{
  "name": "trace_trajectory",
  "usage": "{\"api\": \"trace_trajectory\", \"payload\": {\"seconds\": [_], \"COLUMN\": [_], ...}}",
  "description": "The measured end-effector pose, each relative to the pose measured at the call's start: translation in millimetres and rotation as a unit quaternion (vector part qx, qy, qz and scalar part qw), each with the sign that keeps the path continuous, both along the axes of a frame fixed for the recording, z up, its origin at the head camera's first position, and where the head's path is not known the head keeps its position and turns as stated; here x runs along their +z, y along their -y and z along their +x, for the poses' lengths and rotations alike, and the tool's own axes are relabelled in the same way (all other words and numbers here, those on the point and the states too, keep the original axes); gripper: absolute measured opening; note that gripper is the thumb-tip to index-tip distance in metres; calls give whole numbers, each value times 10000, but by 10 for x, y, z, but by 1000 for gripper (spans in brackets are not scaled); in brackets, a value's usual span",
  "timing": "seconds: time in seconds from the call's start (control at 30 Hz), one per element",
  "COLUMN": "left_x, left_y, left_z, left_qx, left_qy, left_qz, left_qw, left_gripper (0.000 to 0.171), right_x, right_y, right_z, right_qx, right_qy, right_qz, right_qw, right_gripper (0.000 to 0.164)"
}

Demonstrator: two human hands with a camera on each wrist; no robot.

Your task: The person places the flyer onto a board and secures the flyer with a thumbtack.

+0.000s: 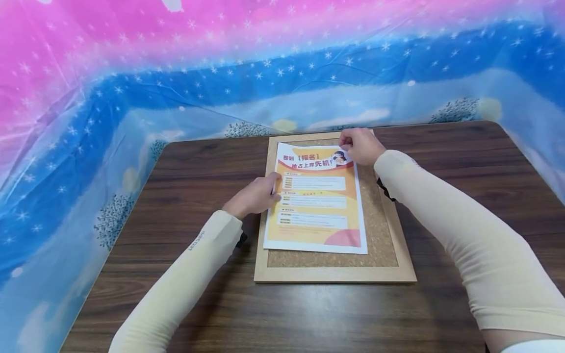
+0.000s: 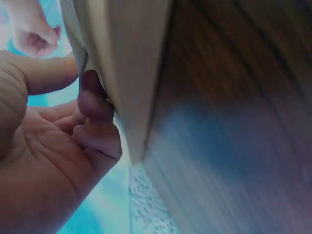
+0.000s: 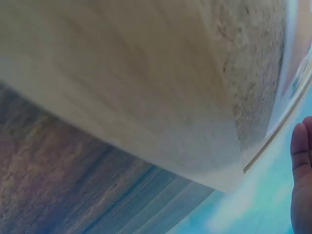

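Note:
A printed poster (image 1: 315, 206), orange and yellow with a white border, lies over a cork board (image 1: 379, 230) with a pale wooden frame (image 1: 335, 274). At the poster's left edge my left hand (image 1: 258, 195) pinches the paper; in the left wrist view the thumb (image 2: 53, 75) is on one side of the sheet and a finger (image 2: 92, 85) behind it. My right hand (image 1: 363, 146) is at the poster's top right corner, fingers bent with the tips close together. I cannot tell whether those fingertips hold anything. Only part of that hand shows in the right wrist view.
The board rests on a dark wood-grain table (image 1: 190, 176), near its far edge. Behind and to the left hangs a pink and blue cloth (image 1: 247, 78) with a snowflake print. Cork shows along the poster's right side and below it.

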State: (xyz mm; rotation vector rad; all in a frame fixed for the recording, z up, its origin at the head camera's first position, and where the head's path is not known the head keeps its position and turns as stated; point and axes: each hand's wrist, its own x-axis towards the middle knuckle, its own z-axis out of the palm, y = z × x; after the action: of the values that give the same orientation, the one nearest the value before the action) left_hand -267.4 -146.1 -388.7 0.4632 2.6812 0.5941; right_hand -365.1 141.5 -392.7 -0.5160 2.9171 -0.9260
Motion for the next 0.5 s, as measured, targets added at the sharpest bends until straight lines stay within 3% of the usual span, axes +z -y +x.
{"api": "trace_trajectory", "payload": {"seconds": [0.13,0.5], "left_x": [-7,-23], "left_y": [-131,-258], "left_z": [42,60], "left_qx": [-178,-93], "left_qy": [-39,-183], "left_qz": [-5,-104], "left_qw": [9998,9997], "left_gripper": [58,56], "right_x": [-3,-55], "right_y": [-6,197], "right_z": [-43,-230], "right_qx": [-32,-35], "right_qy": [148,935], "right_qz": [-134,-313], "right_qw": [9998,9951], "right_gripper": [12,12]}}
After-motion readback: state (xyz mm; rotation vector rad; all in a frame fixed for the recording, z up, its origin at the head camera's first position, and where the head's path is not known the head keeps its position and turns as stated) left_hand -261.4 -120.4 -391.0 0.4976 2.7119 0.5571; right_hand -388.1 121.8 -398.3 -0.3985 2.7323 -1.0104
